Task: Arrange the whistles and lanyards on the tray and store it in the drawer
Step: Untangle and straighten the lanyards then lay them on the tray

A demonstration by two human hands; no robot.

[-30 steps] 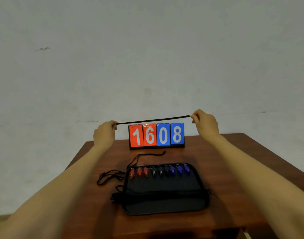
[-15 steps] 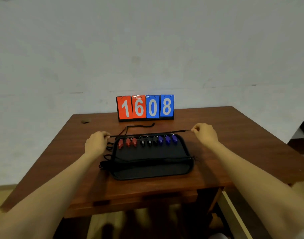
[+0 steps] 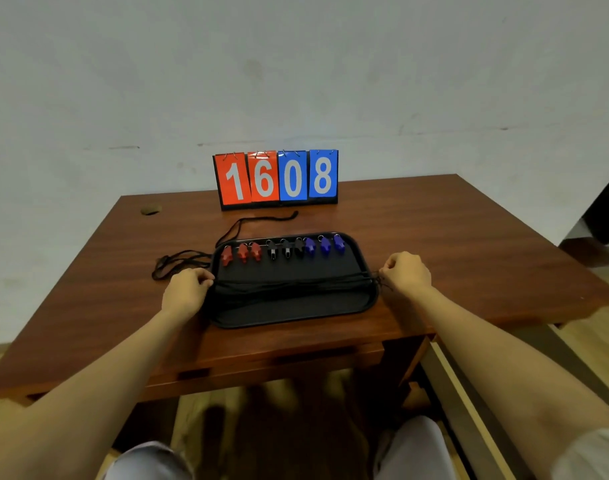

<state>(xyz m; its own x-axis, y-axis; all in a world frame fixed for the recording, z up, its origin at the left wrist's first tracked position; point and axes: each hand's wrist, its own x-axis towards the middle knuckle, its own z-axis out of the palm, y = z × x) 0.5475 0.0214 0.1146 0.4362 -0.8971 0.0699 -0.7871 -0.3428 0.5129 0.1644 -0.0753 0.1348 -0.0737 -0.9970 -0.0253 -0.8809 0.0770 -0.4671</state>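
A black tray (image 3: 296, 311) lies on the brown table (image 3: 434, 237). Along its far edge stand three red whistles (image 3: 242, 252), three black whistles (image 3: 285, 249) and three blue whistles (image 3: 325, 244) in a row. Several black lanyards (image 3: 289, 284) lie stretched straight across the tray's middle. My left hand (image 3: 185, 292) pinches the left end of a lanyard at the tray's left rim. My right hand (image 3: 408, 273) pinches its right end at the right rim. Two more loose lanyards lie off the tray: one (image 3: 178, 261) at its left, one (image 3: 258, 221) behind it.
A flip scoreboard (image 3: 277, 178) reading 1608 stands at the table's back edge against the white wall. A small brown spot (image 3: 150, 210) marks the table's far left. An open drawer (image 3: 469, 403) juts out at the table's lower right. My knees show below the table's front edge.
Both hands have brought the taut lanyard down from in front of the scoreboard, over the whistle row, onto the lanyards across the tray's middle. The camera has tilted downward.
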